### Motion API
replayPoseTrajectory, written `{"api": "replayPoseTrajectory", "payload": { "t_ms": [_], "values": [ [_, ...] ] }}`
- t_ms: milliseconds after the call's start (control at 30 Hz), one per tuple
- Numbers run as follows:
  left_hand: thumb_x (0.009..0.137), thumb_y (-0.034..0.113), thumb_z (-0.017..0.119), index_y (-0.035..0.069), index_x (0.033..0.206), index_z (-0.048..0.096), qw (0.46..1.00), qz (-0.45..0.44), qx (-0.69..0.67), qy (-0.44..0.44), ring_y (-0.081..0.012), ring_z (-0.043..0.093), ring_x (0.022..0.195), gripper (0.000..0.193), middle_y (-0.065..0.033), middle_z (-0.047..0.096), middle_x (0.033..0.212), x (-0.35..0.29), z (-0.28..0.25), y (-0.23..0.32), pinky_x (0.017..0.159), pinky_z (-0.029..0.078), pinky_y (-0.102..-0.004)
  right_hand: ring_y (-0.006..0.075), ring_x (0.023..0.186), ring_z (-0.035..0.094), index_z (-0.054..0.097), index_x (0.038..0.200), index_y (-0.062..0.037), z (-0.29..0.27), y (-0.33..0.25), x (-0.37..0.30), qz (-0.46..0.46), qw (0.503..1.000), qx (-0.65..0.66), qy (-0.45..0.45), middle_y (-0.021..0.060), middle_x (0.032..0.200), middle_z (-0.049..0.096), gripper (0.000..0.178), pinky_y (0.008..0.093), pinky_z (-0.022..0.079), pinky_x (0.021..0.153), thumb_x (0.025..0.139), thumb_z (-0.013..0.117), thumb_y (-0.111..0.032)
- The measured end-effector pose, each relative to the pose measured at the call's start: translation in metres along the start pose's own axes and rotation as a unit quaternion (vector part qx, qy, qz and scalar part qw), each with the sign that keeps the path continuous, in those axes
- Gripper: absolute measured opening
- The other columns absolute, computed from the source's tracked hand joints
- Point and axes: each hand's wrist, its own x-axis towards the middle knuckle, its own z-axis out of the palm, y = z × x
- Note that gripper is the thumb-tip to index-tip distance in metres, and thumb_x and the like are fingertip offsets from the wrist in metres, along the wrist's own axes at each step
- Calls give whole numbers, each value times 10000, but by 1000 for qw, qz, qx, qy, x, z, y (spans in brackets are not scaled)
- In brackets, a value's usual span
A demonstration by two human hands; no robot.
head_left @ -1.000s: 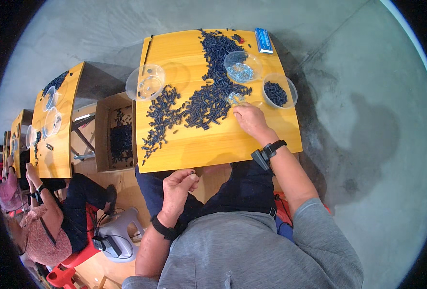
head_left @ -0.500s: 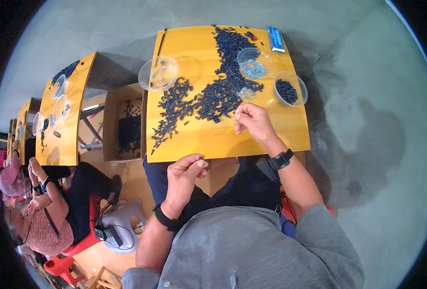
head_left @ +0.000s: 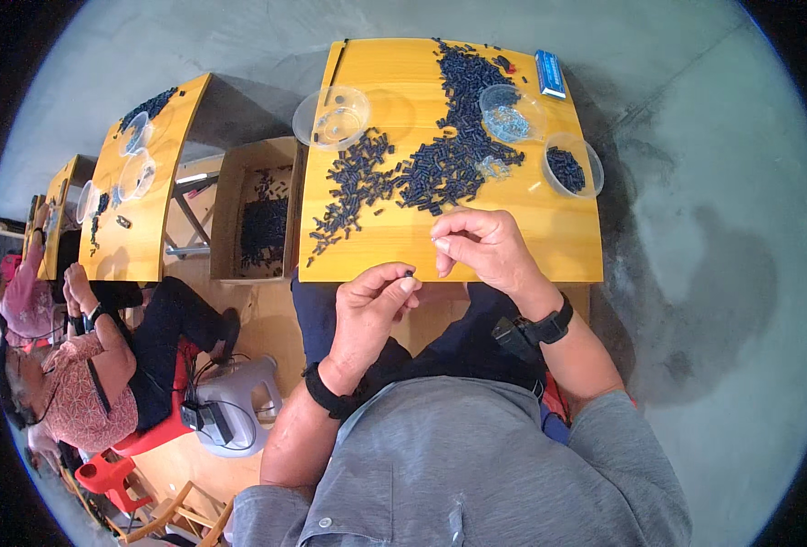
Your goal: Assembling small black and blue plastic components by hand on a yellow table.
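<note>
My left hand (head_left: pixel 372 308) is closed in front of the table's near edge. Between its thumb and forefinger it pinches a small black tubular piece (head_left: pixel 410 273), whose end pokes out. Just above and to the right, my right hand (head_left: pixel 491 248) is pinched over the near edge. A tiny pale thing may be at its fingertips, too small to name. Beyond the hands lies a big spread of loose black tubular pieces (head_left: pixel 440 178) on the yellow table (head_left: pixel 403 251). A little cluster of shiny clear or metal bits (head_left: pixel 493 167) sits on the right side of that pile.
A clear tub of small silvery parts (head_left: pixel 510 125) stands among the pieces, with a tub of black pieces (head_left: pixel 565 170) to its right. Another clear tub (head_left: pixel 332 118) overhangs the left edge. A blue box (head_left: pixel 550 75) lies far right. Left are a cardboard box (head_left: pixel 259 223) and seated people at other tables.
My right hand has come back toward the near edge, closer to my left hand. The left hand still pinches the black piece. The whole view has shifted slightly.
</note>
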Motion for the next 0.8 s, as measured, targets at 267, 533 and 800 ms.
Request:
{"api": "replayPoseTrajectory", "payload": {
  "t_ms": [267,533,800],
  "values": [
    [895,50,580,-12,1019,632,999,23,-26,-25,-99,599,708,149,-58,664,864,-4,3,4,638,500,-231,119,638,612,615,901,46,14,-21,-8,-99,987,-107,-72,63,792,582,112,244,500,559,837,525,65],
    [891,37,580,-23,1023,630,998,46,4,-42,-107,610,698,154,-61,663,835,-6,2,6,649,520,-242,122,629,610,605,884,39,20,-29,-12,-68,989,-101,-84,65,786,575,111,242,496,557,825,517,70],
    [893,33,575,-22,1009,635,996,69,3,-63,-104,613,700,142,-64,663,834,-6,-1,2,640,533,-246,170,620,589,611,867,24,23,-35,-13,-116,973,-161,-114,90,756,558,129,277,485,546,783,532,81]
  ]
}}
